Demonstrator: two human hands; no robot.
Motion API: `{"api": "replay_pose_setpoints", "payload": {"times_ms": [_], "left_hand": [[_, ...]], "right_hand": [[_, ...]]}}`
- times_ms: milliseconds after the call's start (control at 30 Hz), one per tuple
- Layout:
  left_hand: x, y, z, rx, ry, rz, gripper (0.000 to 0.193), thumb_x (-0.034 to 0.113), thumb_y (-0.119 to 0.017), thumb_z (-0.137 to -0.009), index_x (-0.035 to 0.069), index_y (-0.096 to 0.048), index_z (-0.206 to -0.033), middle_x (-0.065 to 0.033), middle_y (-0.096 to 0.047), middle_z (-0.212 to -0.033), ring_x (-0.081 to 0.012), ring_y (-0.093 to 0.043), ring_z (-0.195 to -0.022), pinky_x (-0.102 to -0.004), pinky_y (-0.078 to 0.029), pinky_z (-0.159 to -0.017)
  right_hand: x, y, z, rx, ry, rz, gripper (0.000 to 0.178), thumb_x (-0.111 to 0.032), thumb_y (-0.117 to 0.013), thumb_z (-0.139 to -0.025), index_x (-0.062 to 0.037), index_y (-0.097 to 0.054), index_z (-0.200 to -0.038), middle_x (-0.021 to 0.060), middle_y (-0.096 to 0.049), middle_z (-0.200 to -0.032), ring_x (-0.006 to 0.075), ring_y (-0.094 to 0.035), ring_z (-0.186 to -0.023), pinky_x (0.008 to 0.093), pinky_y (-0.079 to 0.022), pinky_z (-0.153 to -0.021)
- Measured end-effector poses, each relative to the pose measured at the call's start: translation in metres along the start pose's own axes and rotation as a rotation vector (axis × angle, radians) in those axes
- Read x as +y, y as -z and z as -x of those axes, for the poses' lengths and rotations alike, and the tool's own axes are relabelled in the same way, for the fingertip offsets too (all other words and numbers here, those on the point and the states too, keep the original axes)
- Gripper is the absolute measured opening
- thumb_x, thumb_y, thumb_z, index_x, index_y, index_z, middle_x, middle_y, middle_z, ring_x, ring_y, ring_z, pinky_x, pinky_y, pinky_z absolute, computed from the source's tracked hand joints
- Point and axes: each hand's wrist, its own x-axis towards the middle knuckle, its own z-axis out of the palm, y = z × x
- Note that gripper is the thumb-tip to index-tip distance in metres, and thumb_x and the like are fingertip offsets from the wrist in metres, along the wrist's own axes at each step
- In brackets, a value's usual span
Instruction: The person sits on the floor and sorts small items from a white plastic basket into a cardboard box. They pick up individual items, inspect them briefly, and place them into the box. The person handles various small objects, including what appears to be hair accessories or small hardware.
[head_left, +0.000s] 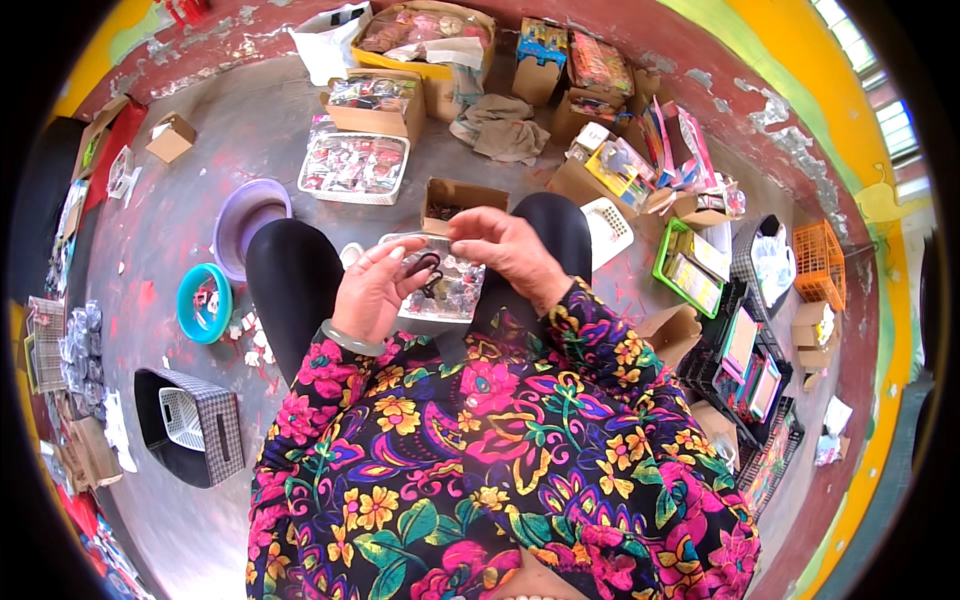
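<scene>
My left hand [372,292], with a pale bangle at the wrist, is raised over my lap with its thumb and fingers closed. From it hangs a thin black looped band [428,266], possibly a hair tie. Close to its right is my right hand [512,256], fingers bent and tips drawn together; whatever sits between them is too small to make out. Below both hands, between my knees, stands a white basket [436,312] of small clear packets. Just beyond it is an open cardboard box [440,190] with small dark things inside.
On the left stand a purple basin [228,232], a turquoise basin [184,305] and a checked bin [222,425]. Another white basket [303,178] of packets lies ahead. Filled boxes and a green crate [668,272] line the right, beside black crates [700,372].
</scene>
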Motion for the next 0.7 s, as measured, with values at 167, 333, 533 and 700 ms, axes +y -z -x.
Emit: {"api": "replay_pose_setpoints", "payload": {"times_ms": [167,333,533,700], "left_hand": [[-0.003,0.006,0.002,-0.028,-0.026,0.004,0.026,0.012,-0.047,-0.092,-0.004,-0.053,-0.112,-0.0119,-0.057,-0.111,-0.0205,-0.058,-0.100,-0.0309,-0.051,-0.084],[-0.006,0.006,0.000,0.017,0.033,0.006,0.025,0.011,-0.051,-0.090,-0.002,-0.054,-0.111,-0.0101,-0.059,-0.108,-0.0164,-0.059,-0.097,-0.0275,-0.053,-0.077],[-0.012,0.014,-0.006,0.112,0.040,-0.215,0.021,0.007,-0.056,-0.087,0.002,-0.059,-0.106,-0.0077,-0.064,-0.099,-0.0116,-0.060,-0.086,-0.0218,-0.053,-0.064],[-0.012,0.013,-0.006,0.130,0.028,-0.222,0.016,0.008,-0.059,-0.085,0.003,-0.060,-0.100,-0.0044,-0.063,-0.093,-0.0111,-0.061,-0.081,-0.0226,-0.052,-0.064]], "right_hand": [[-0.003,-0.022,-0.008,-0.062,-0.060,-0.080,0.018,-0.013,-0.067,-0.079,-0.0003,-0.064,-0.092,0.0018,-0.062,-0.087,0.0075,-0.054,-0.080,0.0211,-0.042,-0.072],[0.013,-0.019,-0.009,0.020,-0.035,-0.161,0.012,-0.011,-0.067,-0.080,-0.0004,-0.066,-0.085,0.0005,-0.062,-0.079,0.0060,-0.052,-0.070,0.0197,-0.040,-0.064],[0.017,-0.018,-0.008,0.022,-0.072,-0.160,0.012,-0.012,-0.067,-0.079,-0.0010,-0.067,-0.086,-0.0009,-0.061,-0.074,0.0047,-0.051,-0.065,0.0187,-0.039,-0.060],[0.025,-0.015,-0.011,0.030,-0.078,-0.155,0.013,-0.012,-0.067,-0.079,-0.0007,-0.067,-0.086,-0.0006,-0.061,-0.073,0.0051,-0.051,-0.064,0.0187,-0.039,-0.060]]}}
